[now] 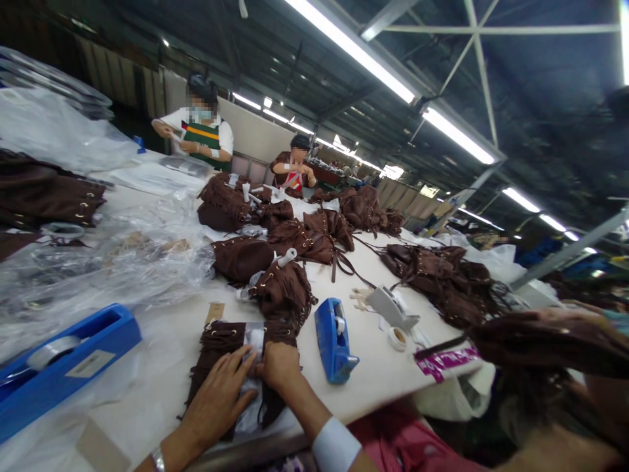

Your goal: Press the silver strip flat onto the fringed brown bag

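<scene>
At the near edge of a long white surface [378,367], a worker's two hands are pressing down on a brown fringed bag [216,354] lying flat in front of them. The left hand [219,396] is lying open, fingers spread across the bag and over a pale strip of plastic wrapping [254,341] running down its middle. The right hand [279,367], a white band at its wrist, is curling loosely closed on top of the same strip, knuckles up, touching the left fingertips.

Just right of the bag a small blue tape dispenser [335,341] is standing; a larger blue tape dispenser [59,364] is sitting at the far left edge, near crumpled clear plastic sheeting [98,262]. Beyond the small dispenser a grey tool [392,308] and a roll of tape [398,337] are lying close together.

Further along, more brown fringed bags [289,242] are lying heaped down the middle of the surface, with another pile [442,278] to the right. At the far end, two people are working: one in a green striped apron [205,139], another in a red top [293,176], under long ceiling lights [354,49].
</scene>
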Demonstrator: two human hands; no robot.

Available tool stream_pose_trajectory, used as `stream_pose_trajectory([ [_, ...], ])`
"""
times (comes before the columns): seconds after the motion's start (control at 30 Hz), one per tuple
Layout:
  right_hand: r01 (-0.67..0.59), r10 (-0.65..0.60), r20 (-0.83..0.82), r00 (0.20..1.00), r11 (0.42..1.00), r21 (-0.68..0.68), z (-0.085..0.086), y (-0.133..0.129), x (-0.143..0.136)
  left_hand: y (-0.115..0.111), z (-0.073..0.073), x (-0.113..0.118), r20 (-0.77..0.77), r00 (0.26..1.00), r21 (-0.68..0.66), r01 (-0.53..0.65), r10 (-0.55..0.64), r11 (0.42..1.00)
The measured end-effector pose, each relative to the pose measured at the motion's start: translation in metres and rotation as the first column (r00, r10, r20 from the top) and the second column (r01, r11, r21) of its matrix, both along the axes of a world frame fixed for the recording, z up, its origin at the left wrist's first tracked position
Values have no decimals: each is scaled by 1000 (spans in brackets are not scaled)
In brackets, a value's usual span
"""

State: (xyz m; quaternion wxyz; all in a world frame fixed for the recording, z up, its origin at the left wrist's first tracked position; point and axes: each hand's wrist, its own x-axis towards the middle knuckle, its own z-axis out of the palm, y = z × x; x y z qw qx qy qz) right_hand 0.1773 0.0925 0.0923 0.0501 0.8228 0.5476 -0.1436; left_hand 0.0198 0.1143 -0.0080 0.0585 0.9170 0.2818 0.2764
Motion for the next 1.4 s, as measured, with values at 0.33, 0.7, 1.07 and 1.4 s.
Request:
stream_pose_trajectory([
  [0.33,-28,32,-121,992,999,32,16,-10,25,-2,6,-1,-22,1000,-24,-2,2,1000],
  [0.7,-59,71,-135,988,994,93,-1,-4,27,-1,8,1,-71,997,-77,-13,8,997],
  [1.07,-59,111,-235,966,974,217,8,0,58,1,20,-5,21,999,-228,-21,26,973],
  [1.4,-87,153,-275,949,967,238,-4,21,49,-22,39,2,-9,998,-126,-59,59,990],
])
